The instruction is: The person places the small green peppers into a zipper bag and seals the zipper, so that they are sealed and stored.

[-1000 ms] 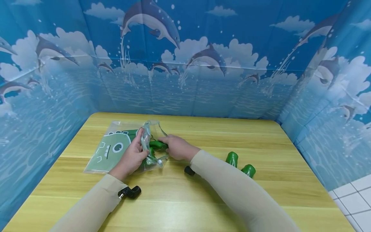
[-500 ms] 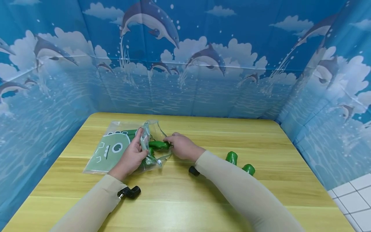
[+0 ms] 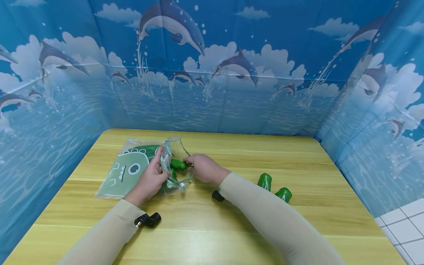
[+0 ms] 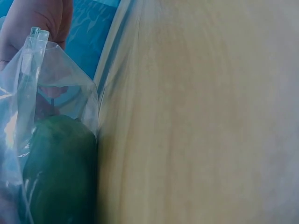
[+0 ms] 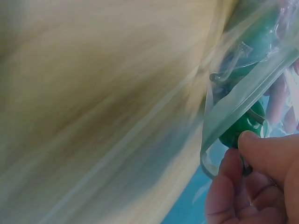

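on the left part of the wooden counter (image 3: 198,239), a person's left hand (image 3: 149,180) is holding a clear bag (image 3: 114,180) printed with a pale green cartoon face. its fingers are gripping the plastic near the opening, thumb on the near face, and this is probably serving to brace the limp mouth so that it is standing open toward the other hand.

the right hand (image 3: 206,169) is reaching in from the opposite side. its thumb and fingers are pinching the thin stem (image 5: 241,165) of a green pepper (image 3: 179,165), which is lying at the bag's mouth with its stem end pointing toward that hand. the stem is likely offering a narrow, sure hold where the glossy body would be slipping, and it is leaving the fingers just at the rim rather than deep inside.

more green shapes (image 3: 150,149) are showing through the plastic; the glare and folds are making it hard to tell how many there are.

two green peppers (image 3: 265,181) are resting on the counter beyond the right sleeve (image 3: 261,209), well apart from the bag, perhaps set there to be out of the hands' way. a dolphin-printed curtain (image 3: 232,106) is hanging behind.
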Tool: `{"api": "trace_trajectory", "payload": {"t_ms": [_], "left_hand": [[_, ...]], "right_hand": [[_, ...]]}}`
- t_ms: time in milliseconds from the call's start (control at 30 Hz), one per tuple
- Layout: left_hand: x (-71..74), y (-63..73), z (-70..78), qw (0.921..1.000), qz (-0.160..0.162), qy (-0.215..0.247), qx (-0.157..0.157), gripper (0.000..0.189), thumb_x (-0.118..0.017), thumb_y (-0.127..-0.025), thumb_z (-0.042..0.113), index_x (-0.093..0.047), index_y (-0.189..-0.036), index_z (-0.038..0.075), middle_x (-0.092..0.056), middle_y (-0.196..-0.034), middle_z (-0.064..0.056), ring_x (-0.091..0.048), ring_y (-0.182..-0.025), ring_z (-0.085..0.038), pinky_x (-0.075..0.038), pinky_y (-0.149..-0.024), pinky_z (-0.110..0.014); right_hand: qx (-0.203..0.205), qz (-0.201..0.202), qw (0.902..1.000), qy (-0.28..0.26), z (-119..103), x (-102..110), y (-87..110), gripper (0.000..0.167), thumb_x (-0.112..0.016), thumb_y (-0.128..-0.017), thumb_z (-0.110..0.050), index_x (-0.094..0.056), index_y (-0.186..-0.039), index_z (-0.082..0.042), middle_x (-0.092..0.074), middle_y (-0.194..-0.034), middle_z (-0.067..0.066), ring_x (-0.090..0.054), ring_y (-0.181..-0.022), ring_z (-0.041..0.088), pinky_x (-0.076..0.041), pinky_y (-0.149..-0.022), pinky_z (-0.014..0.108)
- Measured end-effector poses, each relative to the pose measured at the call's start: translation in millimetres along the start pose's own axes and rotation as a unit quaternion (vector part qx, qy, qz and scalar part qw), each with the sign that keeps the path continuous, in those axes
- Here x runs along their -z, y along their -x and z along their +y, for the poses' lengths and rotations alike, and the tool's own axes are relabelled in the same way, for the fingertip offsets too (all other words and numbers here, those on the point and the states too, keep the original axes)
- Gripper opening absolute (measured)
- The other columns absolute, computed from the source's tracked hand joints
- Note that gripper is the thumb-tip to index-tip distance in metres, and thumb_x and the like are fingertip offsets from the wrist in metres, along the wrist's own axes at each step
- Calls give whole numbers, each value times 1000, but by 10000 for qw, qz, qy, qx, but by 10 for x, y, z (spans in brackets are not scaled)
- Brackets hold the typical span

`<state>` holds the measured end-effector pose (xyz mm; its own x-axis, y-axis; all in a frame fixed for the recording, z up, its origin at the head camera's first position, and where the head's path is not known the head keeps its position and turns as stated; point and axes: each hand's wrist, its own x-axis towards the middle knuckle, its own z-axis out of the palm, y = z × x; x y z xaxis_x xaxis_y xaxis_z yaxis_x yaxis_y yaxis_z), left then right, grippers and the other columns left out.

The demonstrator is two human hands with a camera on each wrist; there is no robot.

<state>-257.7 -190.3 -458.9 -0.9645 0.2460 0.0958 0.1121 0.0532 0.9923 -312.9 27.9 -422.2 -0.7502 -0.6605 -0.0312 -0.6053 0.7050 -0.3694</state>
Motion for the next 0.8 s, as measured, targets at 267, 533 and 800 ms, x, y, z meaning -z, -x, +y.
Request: {"api": "trace_trajectory", "payload": {"t_ms": [267,533,800], "left_hand": [[8,-9,-19,10000,-4,57,-24,98,-43,-102,-13,15,-169,28,13,-178,-2,-6,-164,-33,-48,-103,-18],[13,-9,-16,10000,-1,61,-44,98,-43,-101,-13,15,-169,27,12,-178,-3,-6,-164,-33,-48,-103,-18],[12,-2,-10,10000,8,48,-74,96,-43,-102,-13,14,-170,24,11,-178,-5,-8,-163,-34,-48,-103,-18]], "right_hand": [[-341,-31,9989,-310,21,24,71,50,-53,-103,4,-57,-151,-8,-62,-147,8,-61,-133,24,-52,-111,38],[-338,160,9993,39,1,33,67,30,-62,-105,-8,-71,-134,-7,-73,-131,9,-66,-127,26,-53,-110,40],[-214,240,9995,54,-30,0,28,30,-60,-106,-6,-72,-134,-8,-74,-132,8,-67,-128,25,-53,-111,40]]}}
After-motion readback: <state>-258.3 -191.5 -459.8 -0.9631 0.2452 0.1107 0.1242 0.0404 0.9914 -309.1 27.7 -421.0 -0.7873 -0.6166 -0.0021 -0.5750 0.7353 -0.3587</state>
